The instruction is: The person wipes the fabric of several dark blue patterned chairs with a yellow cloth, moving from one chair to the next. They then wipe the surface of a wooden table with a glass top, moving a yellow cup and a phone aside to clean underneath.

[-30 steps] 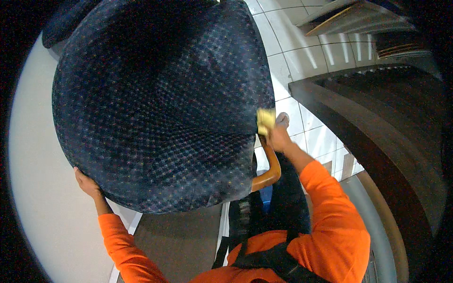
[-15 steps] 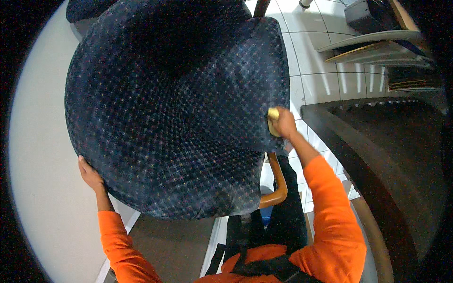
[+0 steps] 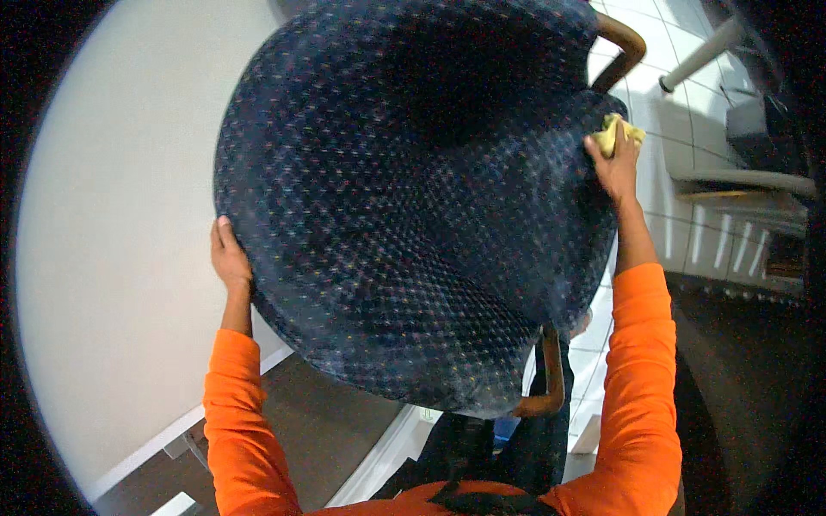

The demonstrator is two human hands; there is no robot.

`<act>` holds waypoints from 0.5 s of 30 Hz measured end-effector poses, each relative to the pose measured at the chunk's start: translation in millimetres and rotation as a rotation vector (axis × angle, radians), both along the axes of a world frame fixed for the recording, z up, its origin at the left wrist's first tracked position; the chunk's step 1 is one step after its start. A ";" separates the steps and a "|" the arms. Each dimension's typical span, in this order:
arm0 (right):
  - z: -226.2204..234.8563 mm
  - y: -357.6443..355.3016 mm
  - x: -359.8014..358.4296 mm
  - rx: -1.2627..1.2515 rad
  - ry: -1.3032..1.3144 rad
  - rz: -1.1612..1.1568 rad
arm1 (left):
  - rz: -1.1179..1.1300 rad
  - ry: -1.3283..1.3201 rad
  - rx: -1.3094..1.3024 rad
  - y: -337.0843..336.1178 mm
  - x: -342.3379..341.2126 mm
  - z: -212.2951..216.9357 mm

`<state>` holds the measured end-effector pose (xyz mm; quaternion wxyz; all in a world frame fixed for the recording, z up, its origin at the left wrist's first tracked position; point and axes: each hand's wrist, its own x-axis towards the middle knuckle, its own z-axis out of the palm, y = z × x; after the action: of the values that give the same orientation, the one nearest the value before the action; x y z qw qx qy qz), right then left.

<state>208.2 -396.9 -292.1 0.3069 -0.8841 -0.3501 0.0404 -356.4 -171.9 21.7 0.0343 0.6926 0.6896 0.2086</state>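
- Head view: the patterned upholstered armchair (image 3: 370,215) sat beside the pale wall (image 3: 129,215); a hard push could have shifted it, had support from the left hand (image 3: 232,260) slackened.
- That hand's fingers touched the armchair's outer edge; how far they curled beneath could not be told.
- Right hand (image 3: 618,172): fingers closed over a yellow cloth (image 3: 635,135) at the far edge; a loose pinch could have dropped it onto the tiled floor (image 3: 641,90).

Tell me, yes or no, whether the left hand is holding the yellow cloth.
No, the yellow cloth is under the right hand, while the left hand touches the dark patterned chair.
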 end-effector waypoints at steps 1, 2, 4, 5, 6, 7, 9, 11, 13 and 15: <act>-6.8 8.7 -8.1 -0.008 0.014 0.013 | 0.027 0.029 0.004 -3.5 3.2 0.9; -10.8 10.7 -19.0 -0.017 0.028 0.025 | 0.031 0.022 0.006 -4.0 0.8 1.9; -27.3 13.4 -27.2 -0.015 -0.014 0.000 | 0.040 0.031 0.011 -7.8 8.2 7.6; -31.7 14.3 -32.2 -0.009 -0.063 -0.042 | 0.040 0.007 -0.017 -10.9 15.4 9.0; -35.6 18.0 -32.9 -0.078 -0.112 -0.095 | 0.047 -0.001 -0.012 -10.5 17.1 7.7; -33.9 21.3 -29.6 -0.080 -0.081 -0.116 | 0.050 0.000 -0.017 -10.7 17.1 7.1; -37.9 24.5 -14.1 -0.032 -0.228 -0.042 | 0.047 -0.004 -0.015 -8.6 16.7 3.4; -37.6 25.5 -4.3 0.048 -0.278 0.005 | 0.043 -0.003 -0.025 -13.9 20.5 2.8; -23.3 27.5 -20.3 -0.030 0.203 0.087 | 0.039 0.030 -0.021 -14.9 14.3 9.7; -26.3 27.3 -81.5 0.135 -0.013 0.271 | 0.039 0.027 -0.014 -10.9 8.1 8.0</act>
<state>126.7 -369.6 -318.4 0.3552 -0.8063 -0.4702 0.0522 -348.3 -182.8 29.7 0.0258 0.6816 0.7047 0.1954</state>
